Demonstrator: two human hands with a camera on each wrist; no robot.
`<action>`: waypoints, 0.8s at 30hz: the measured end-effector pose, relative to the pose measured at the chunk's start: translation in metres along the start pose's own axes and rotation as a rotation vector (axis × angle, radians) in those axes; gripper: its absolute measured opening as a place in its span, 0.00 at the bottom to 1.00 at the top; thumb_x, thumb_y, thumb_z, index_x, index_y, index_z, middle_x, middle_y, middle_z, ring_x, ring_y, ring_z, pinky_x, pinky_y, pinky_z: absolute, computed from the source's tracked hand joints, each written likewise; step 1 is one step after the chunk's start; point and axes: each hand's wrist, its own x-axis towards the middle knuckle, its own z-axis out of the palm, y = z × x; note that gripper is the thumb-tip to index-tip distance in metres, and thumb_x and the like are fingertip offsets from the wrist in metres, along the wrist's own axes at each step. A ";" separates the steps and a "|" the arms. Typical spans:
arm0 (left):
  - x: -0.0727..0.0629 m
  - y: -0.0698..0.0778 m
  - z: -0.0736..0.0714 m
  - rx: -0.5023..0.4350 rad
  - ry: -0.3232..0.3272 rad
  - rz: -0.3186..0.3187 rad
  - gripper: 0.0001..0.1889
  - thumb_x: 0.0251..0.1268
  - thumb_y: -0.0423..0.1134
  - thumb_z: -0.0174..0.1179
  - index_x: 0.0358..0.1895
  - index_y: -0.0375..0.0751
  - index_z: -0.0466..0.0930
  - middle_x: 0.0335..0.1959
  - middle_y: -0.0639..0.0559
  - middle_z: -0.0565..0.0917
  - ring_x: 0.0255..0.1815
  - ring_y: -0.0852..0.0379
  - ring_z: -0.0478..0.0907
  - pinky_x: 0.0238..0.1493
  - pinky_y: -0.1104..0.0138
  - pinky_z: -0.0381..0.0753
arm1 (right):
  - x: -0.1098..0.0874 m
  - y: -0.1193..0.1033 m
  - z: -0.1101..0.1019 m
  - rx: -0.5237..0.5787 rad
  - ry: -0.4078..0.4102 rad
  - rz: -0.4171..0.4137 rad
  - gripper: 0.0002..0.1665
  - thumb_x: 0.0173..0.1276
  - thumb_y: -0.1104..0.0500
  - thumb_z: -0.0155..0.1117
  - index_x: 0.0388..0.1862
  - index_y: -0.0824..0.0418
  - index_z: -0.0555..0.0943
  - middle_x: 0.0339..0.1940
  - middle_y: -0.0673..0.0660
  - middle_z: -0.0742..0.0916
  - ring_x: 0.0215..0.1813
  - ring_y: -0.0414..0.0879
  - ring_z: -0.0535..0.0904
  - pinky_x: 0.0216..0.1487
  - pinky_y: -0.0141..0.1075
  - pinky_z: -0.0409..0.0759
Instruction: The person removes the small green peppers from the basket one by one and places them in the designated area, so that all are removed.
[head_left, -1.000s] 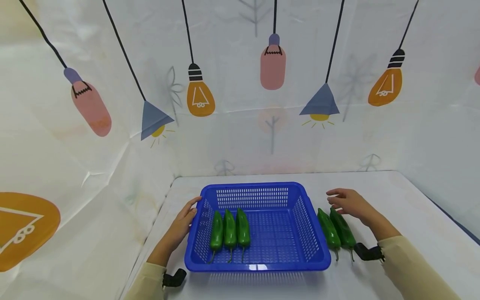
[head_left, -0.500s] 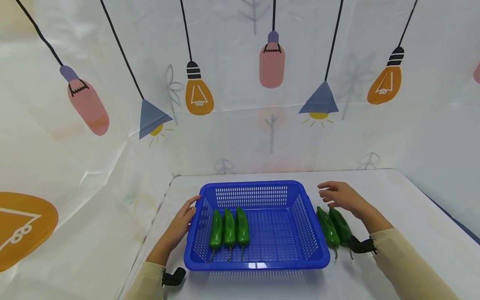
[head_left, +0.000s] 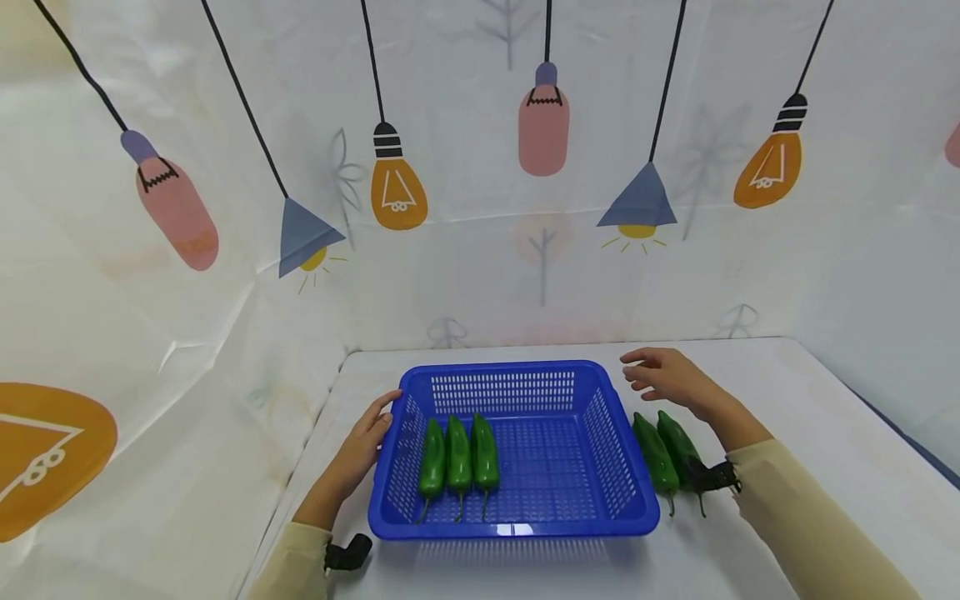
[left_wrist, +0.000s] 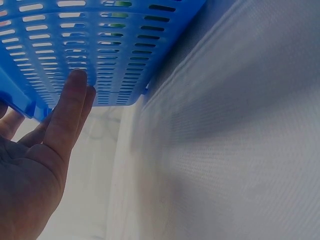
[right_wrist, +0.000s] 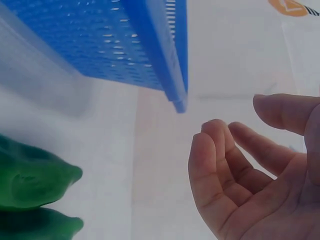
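A blue plastic basket (head_left: 547,533) stands on the table with three green chili peppers (head_left: 458,458) side by side in its left half. My left hand (head_left: 362,442) rests against the basket's left side near the back corner; in the left wrist view its extended fingers (left_wrist: 69,110) touch the slotted outer wall. My right hand (head_left: 667,379) hovers beyond the back right corner, holding nothing, with fingers loosely bent and the thumb apart. Two more green chili peppers (head_left: 678,450) lie outside the basket's right wall, one partly hidden by the black wrist strap.
The white table (head_left: 795,400) extends to the right of the peppers. Behind it hangs a pale wall sheet (head_left: 480,275) printed with lamps and bulbs. Another sheet closes the left side, close to my left arm.
My right hand has moved left and away from me, from above the two loose peppers to near the basket's back right corner. My left hand and the peppers have stayed put.
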 end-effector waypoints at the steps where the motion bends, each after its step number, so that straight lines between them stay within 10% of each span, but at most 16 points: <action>1: 0.000 0.000 0.000 0.002 0.001 0.003 0.23 0.86 0.41 0.37 0.78 0.48 0.58 0.63 0.31 0.74 0.53 0.43 0.79 0.47 0.55 0.82 | 0.001 -0.001 0.000 0.003 -0.002 0.000 0.29 0.80 0.56 0.56 0.69 0.75 0.69 0.59 0.76 0.80 0.55 0.64 0.81 0.53 0.50 0.82; 24: 0.000 0.000 -0.001 -0.034 -0.020 -0.002 0.23 0.86 0.40 0.37 0.78 0.47 0.57 0.60 0.31 0.76 0.49 0.46 0.80 0.45 0.58 0.81 | 0.011 -0.038 0.007 -0.032 -0.015 -0.086 0.29 0.80 0.55 0.56 0.68 0.76 0.70 0.57 0.75 0.81 0.53 0.63 0.83 0.50 0.48 0.84</action>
